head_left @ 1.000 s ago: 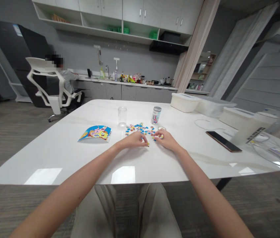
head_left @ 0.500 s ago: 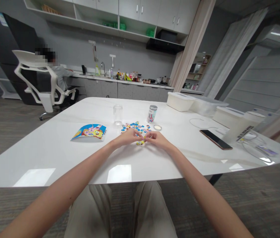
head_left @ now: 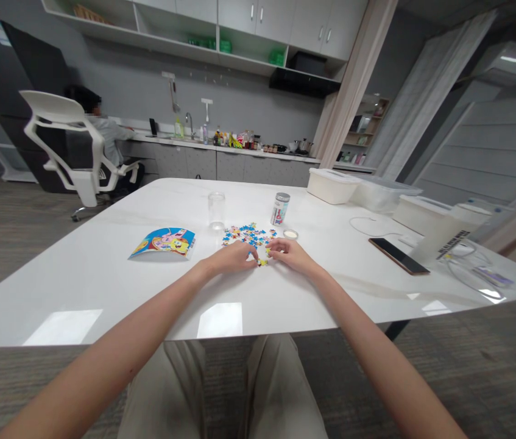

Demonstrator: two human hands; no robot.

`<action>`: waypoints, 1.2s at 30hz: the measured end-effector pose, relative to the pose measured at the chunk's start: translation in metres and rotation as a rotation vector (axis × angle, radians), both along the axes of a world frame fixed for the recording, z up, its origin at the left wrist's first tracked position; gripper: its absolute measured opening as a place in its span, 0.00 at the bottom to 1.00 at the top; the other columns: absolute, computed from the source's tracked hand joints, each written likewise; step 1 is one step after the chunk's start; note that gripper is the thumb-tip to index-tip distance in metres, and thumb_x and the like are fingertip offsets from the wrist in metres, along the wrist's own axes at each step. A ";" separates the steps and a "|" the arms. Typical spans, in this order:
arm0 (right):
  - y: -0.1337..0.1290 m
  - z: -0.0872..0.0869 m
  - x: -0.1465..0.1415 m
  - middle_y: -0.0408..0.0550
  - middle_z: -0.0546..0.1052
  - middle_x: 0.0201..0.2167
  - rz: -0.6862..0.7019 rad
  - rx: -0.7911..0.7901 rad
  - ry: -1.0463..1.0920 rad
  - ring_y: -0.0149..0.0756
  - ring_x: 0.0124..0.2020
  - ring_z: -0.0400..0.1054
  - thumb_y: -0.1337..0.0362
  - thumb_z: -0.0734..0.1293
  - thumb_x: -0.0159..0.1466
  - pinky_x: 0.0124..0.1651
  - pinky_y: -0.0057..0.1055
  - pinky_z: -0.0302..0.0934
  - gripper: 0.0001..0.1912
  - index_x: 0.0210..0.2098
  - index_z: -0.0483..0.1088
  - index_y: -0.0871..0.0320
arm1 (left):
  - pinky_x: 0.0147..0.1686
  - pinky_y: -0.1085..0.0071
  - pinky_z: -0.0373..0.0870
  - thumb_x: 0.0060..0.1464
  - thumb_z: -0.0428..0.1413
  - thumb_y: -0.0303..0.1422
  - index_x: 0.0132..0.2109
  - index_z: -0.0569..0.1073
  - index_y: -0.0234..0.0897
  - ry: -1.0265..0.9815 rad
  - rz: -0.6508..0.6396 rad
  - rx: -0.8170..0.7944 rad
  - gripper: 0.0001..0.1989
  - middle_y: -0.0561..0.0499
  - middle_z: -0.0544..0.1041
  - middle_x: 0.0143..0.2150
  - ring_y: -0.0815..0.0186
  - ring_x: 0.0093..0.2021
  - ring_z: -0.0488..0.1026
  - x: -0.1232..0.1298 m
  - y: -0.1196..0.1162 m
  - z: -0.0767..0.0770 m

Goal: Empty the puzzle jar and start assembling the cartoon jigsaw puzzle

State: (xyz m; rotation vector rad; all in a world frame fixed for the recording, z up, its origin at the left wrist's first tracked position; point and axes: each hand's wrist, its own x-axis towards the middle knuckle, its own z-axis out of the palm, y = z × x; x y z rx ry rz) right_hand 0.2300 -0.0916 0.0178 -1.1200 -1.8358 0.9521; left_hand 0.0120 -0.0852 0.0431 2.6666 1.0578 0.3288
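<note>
Left hand [head_left: 233, 258], right hand [head_left: 293, 255] — puzzle pieces [head_left: 262, 263] between

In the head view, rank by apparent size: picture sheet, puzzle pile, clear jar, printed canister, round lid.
Largest to smallest:
picture sheet
puzzle pile, partly hidden
clear jar and printed canister, too alike to rank
round lid

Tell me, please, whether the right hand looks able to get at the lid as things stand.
Probably yes: the lid lies just beyond the right hand, with nothing visible between them; the can stands farther back.
</note>
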 end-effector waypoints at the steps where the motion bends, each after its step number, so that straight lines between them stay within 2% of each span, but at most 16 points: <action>1: 0.000 0.000 0.000 0.46 0.77 0.28 0.003 -0.015 0.006 0.35 0.32 0.71 0.58 0.70 0.52 0.39 0.32 0.64 0.14 0.35 0.73 0.59 | 0.35 0.73 0.64 0.56 0.54 0.36 0.43 0.79 0.38 0.008 0.000 0.002 0.13 0.52 0.74 0.27 0.66 0.29 0.70 -0.001 0.000 0.001; 7: -0.001 0.000 0.000 0.46 0.78 0.27 0.009 -0.088 0.051 0.34 0.31 0.72 0.58 0.71 0.52 0.41 0.34 0.65 0.12 0.32 0.72 0.59 | 0.35 0.73 0.65 0.56 0.54 0.36 0.46 0.78 0.34 0.037 -0.031 0.052 0.14 0.47 0.79 0.35 0.65 0.33 0.73 -0.012 0.005 0.009; 12: -0.002 0.001 0.000 0.46 0.77 0.29 0.006 -0.044 -0.010 0.34 0.33 0.70 0.59 0.70 0.53 0.38 0.32 0.63 0.11 0.30 0.71 0.59 | 0.35 0.73 0.64 0.56 0.54 0.35 0.41 0.79 0.36 0.052 -0.072 0.050 0.12 0.48 0.78 0.32 0.66 0.32 0.73 -0.020 0.010 0.007; 17: -0.003 0.004 -0.001 0.45 0.75 0.28 0.011 0.020 -0.084 0.32 0.31 0.67 0.59 0.69 0.54 0.39 0.31 0.62 0.09 0.29 0.72 0.60 | 0.34 0.74 0.64 0.56 0.54 0.35 0.42 0.79 0.37 0.060 -0.093 0.027 0.12 0.51 0.77 0.30 0.68 0.29 0.71 -0.019 0.009 0.005; 25: -0.005 0.004 -0.004 0.44 0.75 0.25 0.075 -0.049 -0.056 0.32 0.28 0.68 0.57 0.72 0.52 0.35 0.30 0.62 0.14 0.33 0.73 0.60 | 0.34 0.75 0.64 0.55 0.54 0.36 0.42 0.79 0.38 0.050 -0.109 0.013 0.12 0.53 0.75 0.27 0.69 0.27 0.70 -0.017 0.009 0.005; 29: -0.006 0.004 -0.005 0.45 0.76 0.25 0.082 -0.042 -0.068 0.32 0.27 0.68 0.58 0.72 0.52 0.35 0.30 0.62 0.11 0.29 0.74 0.60 | 0.33 0.75 0.64 0.55 0.54 0.35 0.43 0.79 0.39 0.057 -0.116 0.019 0.12 0.53 0.75 0.27 0.69 0.27 0.70 -0.013 0.006 0.005; 36: -0.010 0.009 -0.008 0.46 0.77 0.26 0.101 -0.030 -0.113 0.31 0.27 0.68 0.59 0.71 0.53 0.33 0.29 0.60 0.09 0.29 0.75 0.60 | 0.32 0.74 0.62 0.57 0.53 0.34 0.44 0.79 0.41 0.090 -0.086 0.027 0.12 0.53 0.74 0.26 0.68 0.27 0.70 -0.006 -0.001 0.007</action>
